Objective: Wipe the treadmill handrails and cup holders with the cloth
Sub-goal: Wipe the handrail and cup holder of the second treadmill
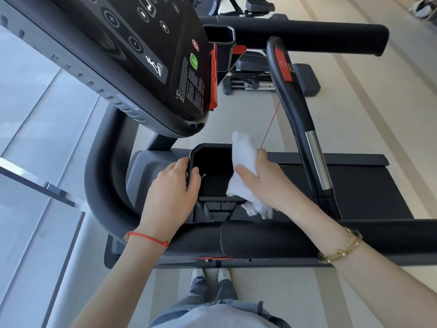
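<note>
The white cloth (244, 171) is lying bunched over the right rim of the near cup holder (212, 172), one end poking up past the rim toward the console and the other end trailing down off the near corner. The right hand (262, 178) is gripping the cloth, thumb and fingers wrapped around it, and pressing it against that rim. The left hand (173, 185) is gripping the left wall of the same cup holder, fingers curling over its edge. A red string bracelet (147, 237) is sitting on the left wrist and a gold bangle (340, 248) on the right. Both forearms are reaching over the padded near handrail (267, 240). Beyond the cup holder, the dark console (151, 48) is tilting overhead, with a green button (194, 61) near its edge. A curved grip bar (298, 114) with a metal sensor band is standing to the right, and the far handrail (307, 35) is running across the top.
</note>
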Demonstrator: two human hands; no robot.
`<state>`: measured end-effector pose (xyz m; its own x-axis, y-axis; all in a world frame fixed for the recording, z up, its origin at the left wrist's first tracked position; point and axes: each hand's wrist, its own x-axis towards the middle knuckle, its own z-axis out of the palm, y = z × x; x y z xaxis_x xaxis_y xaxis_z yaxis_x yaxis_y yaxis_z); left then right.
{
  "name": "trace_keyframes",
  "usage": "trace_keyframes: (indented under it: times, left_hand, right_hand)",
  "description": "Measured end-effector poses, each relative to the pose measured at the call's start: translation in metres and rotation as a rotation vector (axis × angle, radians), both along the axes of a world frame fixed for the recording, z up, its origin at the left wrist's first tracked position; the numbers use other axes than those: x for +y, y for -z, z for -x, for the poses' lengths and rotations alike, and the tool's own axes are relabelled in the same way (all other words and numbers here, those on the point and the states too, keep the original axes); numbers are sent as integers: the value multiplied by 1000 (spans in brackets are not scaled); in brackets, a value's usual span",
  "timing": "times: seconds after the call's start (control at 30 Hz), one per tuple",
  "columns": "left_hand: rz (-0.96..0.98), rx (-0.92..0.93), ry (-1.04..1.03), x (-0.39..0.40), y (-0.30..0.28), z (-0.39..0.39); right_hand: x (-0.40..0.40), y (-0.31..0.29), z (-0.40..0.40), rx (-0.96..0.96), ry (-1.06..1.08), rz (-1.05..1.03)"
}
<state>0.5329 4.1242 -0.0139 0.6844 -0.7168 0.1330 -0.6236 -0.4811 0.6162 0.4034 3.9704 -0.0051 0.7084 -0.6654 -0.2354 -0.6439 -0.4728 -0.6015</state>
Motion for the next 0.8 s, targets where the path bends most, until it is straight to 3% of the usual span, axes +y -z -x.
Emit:
trace_keyframes:
  times: [0.2, 0.43, 0.57, 0.8]
  left_hand:
    - [3, -19, -23, 2, -1, 2]
    - [7, -25, -44, 1, -1, 4]
    - [15, -32, -47, 1, 0, 3]
    - [19, -35, -51, 0, 0, 3]
  right_hand:
    - [-37, -16, -33, -51, -330, 99]
    - [-38, -21, -74, 42, -713, 346]
    - [-37, -17, -71, 12, -676, 399]
    - [-56, -14, -44, 59, -417, 98]
